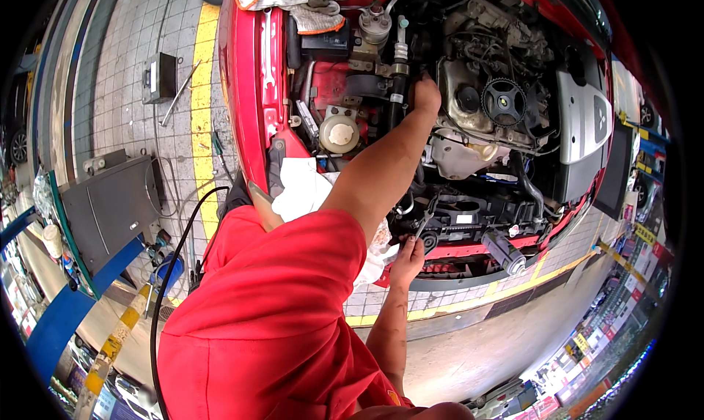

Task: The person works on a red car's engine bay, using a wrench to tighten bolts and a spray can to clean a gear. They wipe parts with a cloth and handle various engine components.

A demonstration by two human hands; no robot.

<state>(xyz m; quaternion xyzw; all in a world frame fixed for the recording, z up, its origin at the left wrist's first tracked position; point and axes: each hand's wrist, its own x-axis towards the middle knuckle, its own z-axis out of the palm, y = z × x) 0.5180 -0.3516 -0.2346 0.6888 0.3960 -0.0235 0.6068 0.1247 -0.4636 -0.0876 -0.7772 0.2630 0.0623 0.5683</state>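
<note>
- Beside the engine, my left hand reaches down into the bay; its fingertips are hidden, so I cannot tell how far they're closed or on what.
- By the radiator end, my right hand has its fingers nearly closed, pinching what looks like a slim metal tool.
- Done, I'd judge: the toothed wheel is uncovered.
- Left: with the wheel exposed, reassembly seems outstanding; how much, I can't tell.
</note>
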